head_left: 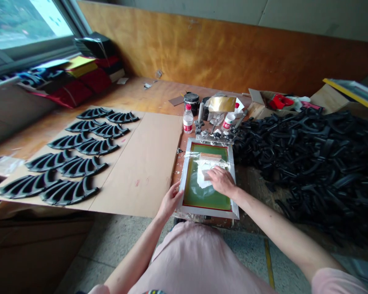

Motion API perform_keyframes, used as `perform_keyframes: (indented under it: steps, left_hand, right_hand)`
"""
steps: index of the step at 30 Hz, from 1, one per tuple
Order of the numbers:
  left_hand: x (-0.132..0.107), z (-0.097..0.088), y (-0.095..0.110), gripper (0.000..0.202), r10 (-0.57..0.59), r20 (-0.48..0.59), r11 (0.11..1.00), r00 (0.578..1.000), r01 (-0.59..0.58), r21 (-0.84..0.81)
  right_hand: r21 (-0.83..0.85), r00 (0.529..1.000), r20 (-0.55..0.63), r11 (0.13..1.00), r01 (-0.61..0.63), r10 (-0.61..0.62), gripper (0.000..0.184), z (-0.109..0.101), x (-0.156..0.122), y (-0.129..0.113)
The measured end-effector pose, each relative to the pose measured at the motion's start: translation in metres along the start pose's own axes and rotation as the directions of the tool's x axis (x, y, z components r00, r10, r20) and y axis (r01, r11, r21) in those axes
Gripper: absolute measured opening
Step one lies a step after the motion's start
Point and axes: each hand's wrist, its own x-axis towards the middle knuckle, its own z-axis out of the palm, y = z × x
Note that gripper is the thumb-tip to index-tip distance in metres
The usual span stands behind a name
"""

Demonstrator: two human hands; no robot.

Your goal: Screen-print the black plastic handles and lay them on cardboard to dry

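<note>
A screen-printing frame (234, 179) with a silver rim and green mesh lies on the bench in front of me. My left hand (171, 200) rests on its left rim, fingers curled over the edge. My right hand (221, 179) is closed on a pale wooden-handled squeegee (206, 174), pressing it on the mesh over a patch of white ink. A second wooden squeegee (210, 157) lies across the top of the mesh.
Left of the frame, brown cardboard (144, 163) carries two rows of black fin-shaped parts (69, 161). A big heap of black plastic parts (313, 159) fills the right. Behind the frame stand a small bottle (188, 119), ink jars (191, 101) and clutter. Wooden wall behind.
</note>
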Motion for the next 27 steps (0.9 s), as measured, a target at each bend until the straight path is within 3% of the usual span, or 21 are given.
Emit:
perform_keyframes:
  steps: [3, 5, 8, 11, 16, 18, 21, 24, 26, 27]
  left_hand:
    - [0.0, -0.001, -0.001, 0.084, 0.001, -0.002, 1.0, 1.0, -0.001, 0.0]
    - [0.0, -0.001, -0.001, 0.084, 0.002, -0.008, 1.0, 1.0, -0.002, 0.011]
    - [-0.001, 0.0, 0.0, 0.083, 0.012, -0.022, 0.999, 1.0, -0.012, 0.03]
    - [-0.003, 0.001, 0.003, 0.083, 0.022, -0.029, 0.999, 0.999, -0.021, 0.033]
    - [-0.005, 0.004, 0.006, 0.079, 0.042, -0.063, 0.997, 0.997, -0.038, 0.064]
    - [-0.006, 0.004, 0.007, 0.078, 0.043, -0.068, 0.996, 0.997, -0.038, 0.075]
    - [-0.012, 0.003, 0.017, 0.081, 0.027, -0.056, 0.998, 0.998, -0.024, 0.059]
    - [-0.024, 0.003, 0.043, 0.085, 0.009, -0.017, 1.0, 1.0, -0.009, 0.002]
    - [-0.032, 0.004, 0.069, 0.079, 0.013, 0.012, 0.999, 1.0, -0.012, -0.051]
    - [-0.035, 0.005, 0.083, 0.071, 0.037, 0.008, 0.997, 0.999, -0.036, -0.067]
  right_hand:
    - [0.059, 0.97, 0.035, 0.969, 0.24, -0.242, 0.018, -0.006, -0.022, 0.001]
    - [0.103, 0.95, 0.06, 0.949, 0.299, -0.306, 0.016, -0.013, -0.024, 0.006]
    - [0.104, 0.977, 0.006, 0.972, 0.213, -0.214, 0.009, -0.017, -0.012, 0.012]
    - [0.02, 0.987, -0.105, 0.992, 0.124, -0.121, 0.012, -0.006, -0.008, 0.007]
    - [0.071, 0.974, -0.043, 0.972, 0.224, -0.221, 0.014, 0.001, -0.027, -0.001]
    - [0.139, 0.989, -0.029, 0.979, 0.15, -0.147, 0.012, -0.008, -0.016, 0.003]
    - [0.184, 0.993, -0.06, 0.979, -0.093, 0.105, 0.034, -0.031, 0.022, 0.013]
    - [0.162, 0.947, -0.087, 0.942, -0.293, 0.309, 0.06, -0.06, 0.051, 0.036]
    - [0.202, 0.896, -0.186, 0.908, -0.366, 0.402, 0.062, -0.076, 0.05, 0.06]
    - [0.25, 0.85, -0.262, 0.882, -0.399, 0.458, 0.059, -0.08, 0.044, 0.074]
